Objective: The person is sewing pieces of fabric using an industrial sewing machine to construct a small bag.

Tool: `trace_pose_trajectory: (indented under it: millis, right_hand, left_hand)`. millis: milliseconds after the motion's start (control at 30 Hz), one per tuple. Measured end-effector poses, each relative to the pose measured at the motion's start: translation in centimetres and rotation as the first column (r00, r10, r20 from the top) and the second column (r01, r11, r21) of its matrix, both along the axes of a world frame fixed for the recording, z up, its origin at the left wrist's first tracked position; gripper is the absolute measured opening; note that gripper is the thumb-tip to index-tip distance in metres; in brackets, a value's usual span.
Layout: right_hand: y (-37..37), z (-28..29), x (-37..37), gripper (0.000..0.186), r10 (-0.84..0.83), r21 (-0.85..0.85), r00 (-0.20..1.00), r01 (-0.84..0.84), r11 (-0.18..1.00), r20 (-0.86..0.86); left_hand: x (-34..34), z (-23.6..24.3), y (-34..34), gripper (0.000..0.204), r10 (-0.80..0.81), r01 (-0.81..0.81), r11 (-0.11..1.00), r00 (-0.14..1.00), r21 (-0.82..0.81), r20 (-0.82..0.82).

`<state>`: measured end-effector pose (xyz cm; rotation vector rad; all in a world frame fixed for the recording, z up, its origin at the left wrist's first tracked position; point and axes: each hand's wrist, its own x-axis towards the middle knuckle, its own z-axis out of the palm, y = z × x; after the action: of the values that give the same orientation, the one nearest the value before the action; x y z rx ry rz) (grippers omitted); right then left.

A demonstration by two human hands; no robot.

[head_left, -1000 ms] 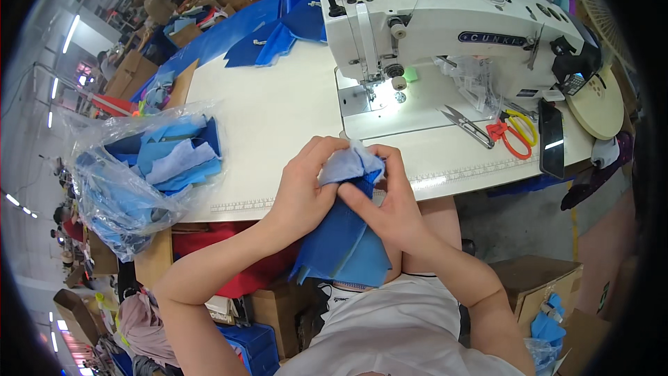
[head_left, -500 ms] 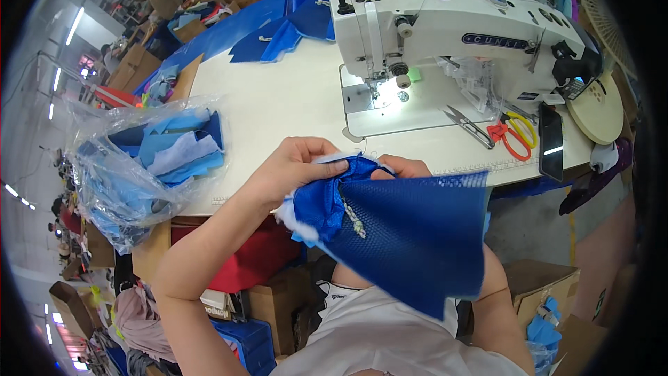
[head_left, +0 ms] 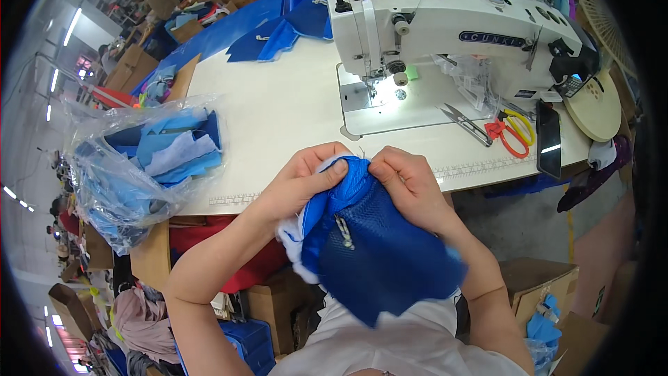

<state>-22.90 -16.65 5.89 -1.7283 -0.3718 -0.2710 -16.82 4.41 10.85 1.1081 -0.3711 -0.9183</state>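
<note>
A blue mesh fabric piece hangs from both my hands in front of the table edge. Pale fluffy padding shows along its left side, and a small twisted cord dangles on its face. My left hand pinches the gathered top edge, thumb on the near side. Close beside it, my right hand grips the same edge with curled fingers. Loose thread ends stick up between the hands. Beyond them stands a white sewing machine, its needle area lit.
Small snips, red-and-yellow scissors and a dark phone lie right on the white table. A clear plastic bag of blue fabric pieces sits at the left edge. More blue pieces lie at the back.
My right hand has come out from behind the fabric and now shows gripping its top edge. The mesh panel has swung down and left, from spread sideways to hanging.
</note>
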Motion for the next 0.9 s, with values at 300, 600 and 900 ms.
trace_pose_trajectory:
  millis: [300,600,900]
  right_hand:
    - [-2.0,0.5,0.1,0.031,-0.107,0.068,0.986,0.117,0.991,-0.129]
    - [-2.8,-0.7,1.7,0.037,-0.007,0.511,0.94,0.192,0.838,-0.341]
    - [-3.2,-3.1,2.0,0.036,-0.254,0.229,0.938,0.307,0.924,-0.234]
  left_hand:
    - [1.3,1.4,1.3,0.031,-0.014,-0.094,0.962,0.921,0.257,0.388]
    - [1.5,0.4,3.3,0.028,-0.045,-0.156,0.838,0.936,0.524,0.35]
    - [1.4,0.4,3.1,0.025,0.285,-0.332,0.932,0.918,0.143,0.275]
